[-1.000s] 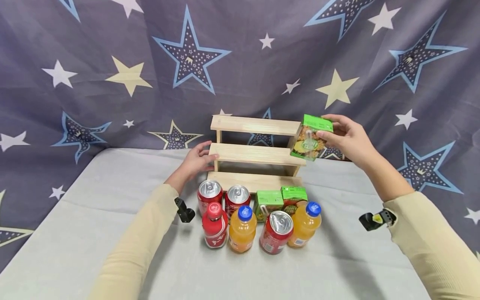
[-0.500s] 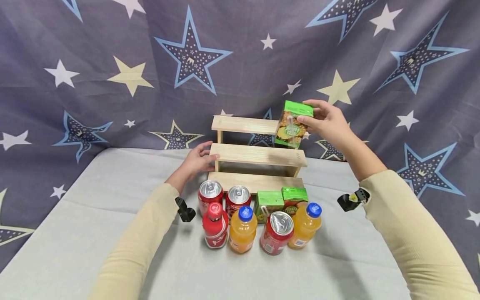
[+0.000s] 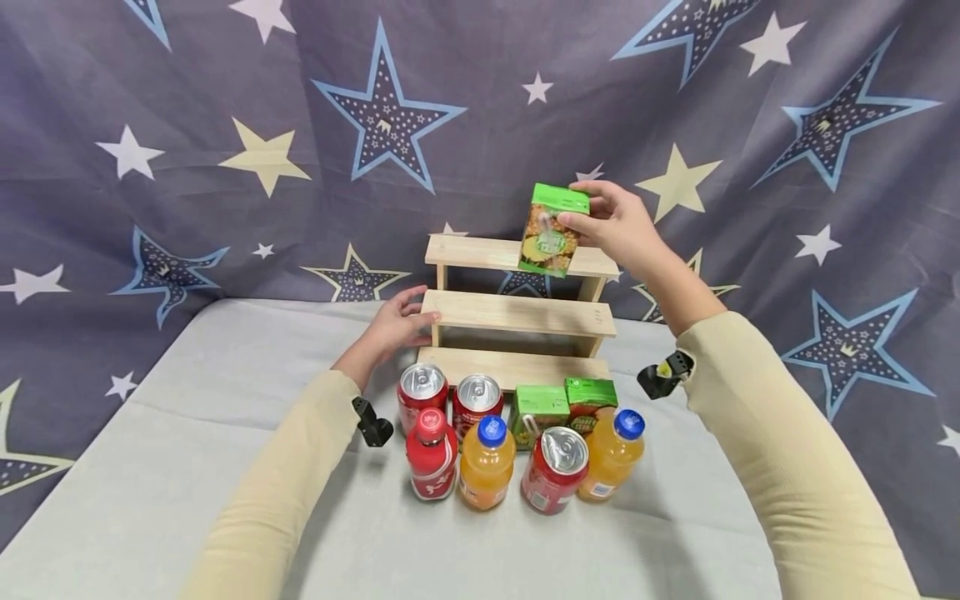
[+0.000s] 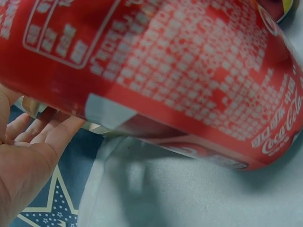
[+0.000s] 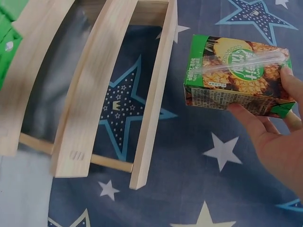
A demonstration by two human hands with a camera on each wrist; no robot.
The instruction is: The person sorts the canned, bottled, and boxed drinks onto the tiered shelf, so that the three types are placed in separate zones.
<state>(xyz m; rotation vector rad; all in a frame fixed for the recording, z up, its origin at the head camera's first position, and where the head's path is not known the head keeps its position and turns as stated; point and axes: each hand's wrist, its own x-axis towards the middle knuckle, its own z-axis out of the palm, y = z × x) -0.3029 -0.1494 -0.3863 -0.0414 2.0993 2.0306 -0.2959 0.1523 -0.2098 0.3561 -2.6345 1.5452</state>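
Note:
My right hand [image 3: 621,227] pinches a green juice box [image 3: 551,232] with a pineapple picture and a clear straw on its front. In the head view the carton overlaps the top board of a three-step wooden display rack [image 3: 517,312]; the right wrist view shows a gap between carton [image 5: 241,75] and rack [image 5: 78,142]. My left hand [image 3: 392,325] holds the left end of the rack's middle board, thumb at the front edge. Close in front of the left wrist camera, a red Coca-Cola can [image 4: 180,71] hides part of that hand.
Before the rack stand red cans [image 3: 422,392], two green juice boxes [image 3: 542,403], a red bottle [image 3: 432,458], two orange-drink bottles [image 3: 486,467] with blue caps and another red can [image 3: 553,475]. A star-patterned cloth [image 3: 480,100] hangs behind the white-covered table [image 3: 420,554].
My right hand has carried the juice box leftward and upward, from the rack's right end to over the right part of its top board. The left hand stays on the rack.

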